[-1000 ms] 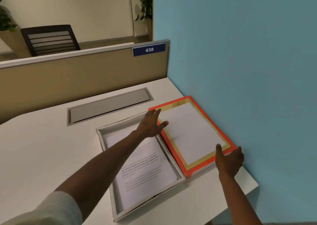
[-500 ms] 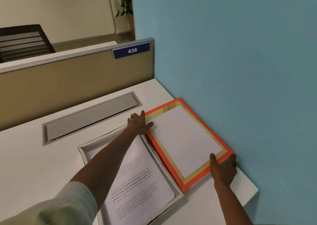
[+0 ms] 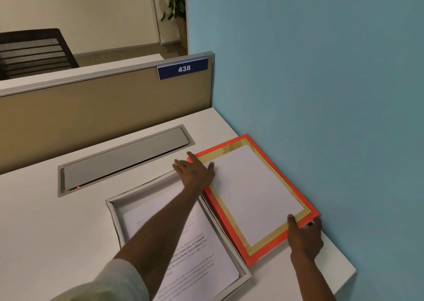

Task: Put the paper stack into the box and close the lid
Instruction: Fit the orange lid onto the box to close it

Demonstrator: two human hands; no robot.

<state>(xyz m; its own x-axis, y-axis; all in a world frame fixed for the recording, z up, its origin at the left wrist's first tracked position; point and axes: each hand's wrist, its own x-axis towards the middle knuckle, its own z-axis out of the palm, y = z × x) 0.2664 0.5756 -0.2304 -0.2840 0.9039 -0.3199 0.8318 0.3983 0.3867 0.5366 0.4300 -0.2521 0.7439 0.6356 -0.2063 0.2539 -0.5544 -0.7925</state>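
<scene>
A grey open box [image 3: 114, 218] lies on the white desk with the printed paper stack [image 3: 199, 255] inside it. Beside it on the right lies the orange lid [image 3: 263, 252], inner side up, with a gold border and white centre. My left hand [image 3: 195, 171] reaches across the box and grips the lid's far left corner. At the lid's near right corner, close to the blue wall, my right hand [image 3: 304, 237] holds the edge with the thumb on top. The lid's near right corner looks slightly raised.
A blue wall [image 3: 321, 94] stands directly right of the lid. A grey cable flap [image 3: 124, 160] is set into the desk [image 3: 57, 232] behind the box. A beige partition [image 3: 103, 110] with a "438" sign runs along the back. The desk's front right edge is near.
Both hands have gone from hovering over the lid to gripping its opposite corners. The view has shifted slightly.
</scene>
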